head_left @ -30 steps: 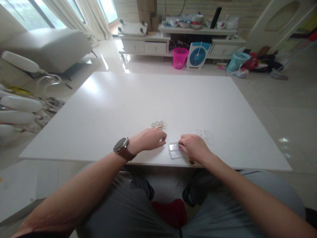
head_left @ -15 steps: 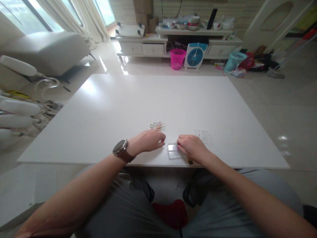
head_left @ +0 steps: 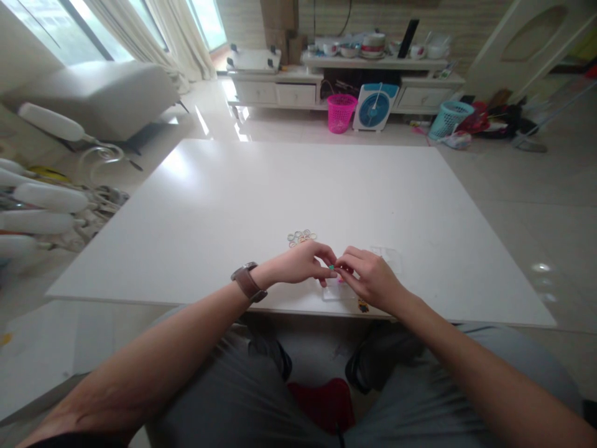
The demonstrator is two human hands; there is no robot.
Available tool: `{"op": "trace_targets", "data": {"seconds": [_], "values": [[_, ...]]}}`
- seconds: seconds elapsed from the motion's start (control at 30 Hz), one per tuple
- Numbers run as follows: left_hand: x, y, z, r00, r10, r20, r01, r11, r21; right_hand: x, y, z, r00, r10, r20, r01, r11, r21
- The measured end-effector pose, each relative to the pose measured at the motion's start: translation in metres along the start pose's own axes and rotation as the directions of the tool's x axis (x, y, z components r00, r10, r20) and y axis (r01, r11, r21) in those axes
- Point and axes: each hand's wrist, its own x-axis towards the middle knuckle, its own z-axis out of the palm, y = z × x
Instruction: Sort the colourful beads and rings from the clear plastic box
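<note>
"What is seen above the white rectangular table (head_left: 298,193)?"

"At lower centre, the left hand (head_left: 301,261) and right hand (head_left: 375,280) are held fingertip to fingertip, over a clear plastic box (head_left: 332,293)."

"And the rest?"

"Pale thin rings (head_left: 302,236) are heaped beyond the left wrist; a yellow-and-black piece (head_left: 362,305) is placed by the near edge."

"The tiny green piece (head_left: 331,267)?"

"Pinched by the right fingertips; the left thumb and forefinger are curved around it, their grip uncertain."

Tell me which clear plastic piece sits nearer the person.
The clear box partly hidden by the left hand; the other clear piece lies farther back, beyond the right hand.
</note>
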Motion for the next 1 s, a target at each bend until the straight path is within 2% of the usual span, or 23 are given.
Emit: {"op": "trace_targets", "data": {"seconds": [0.1,0.17,0.23,0.3,0.4,0.47,0.57,0.67,1.0], "values": [[0.004,-0.003,-0.001,1.0,0.017,-0.023,-0.019,0.997,-0.075,-0.001,-0.001,0.0,0.997,-0.03,-0.071,0.031,0.999,0.013],[0.003,-0.004,-0.009,0.999,0.012,-0.037,-0.014,0.999,-0.036,-0.002,-0.001,-0.002,0.995,-0.013,-0.104,0.016,0.999,0.028],[0.0,-0.006,-0.023,0.996,0.004,-0.084,0.004,0.995,0.097,-0.004,-0.001,-0.005,0.994,0.02,-0.111,-0.018,1.0,0.024],[-0.006,-0.009,-0.042,0.99,-0.002,-0.141,0.045,0.952,0.302,-0.004,-0.002,-0.007,0.995,0.048,-0.092,-0.048,0.999,-0.001],[-0.014,-0.016,-0.066,0.977,-0.053,-0.205,0.164,0.803,0.573,-0.004,-0.002,-0.007,0.998,0.039,-0.041,-0.041,0.997,-0.063],[-0.017,-0.023,-0.075,0.974,-0.114,-0.198,0.221,0.694,0.685,-0.004,-0.002,-0.007,1.0,0.011,-0.013,-0.012,0.994,-0.108],[-0.016,-0.034,-0.075,0.959,-0.234,-0.158,0.269,0.591,0.761,-0.003,-0.002,-0.006,1.0,-0.021,0.016,0.023,0.988,-0.152],[-0.012,-0.042,-0.069,0.955,-0.254,-0.156,0.274,0.543,0.794,-0.003,-0.002,-0.006,0.999,-0.025,0.032,0.03,0.984,-0.174],[-0.005,-0.055,-0.056,0.98,-0.174,-0.091,0.178,0.59,0.787,-0.004,-0.001,-0.005,0.998,-0.002,0.055,0.012,0.984,-0.177]]}}
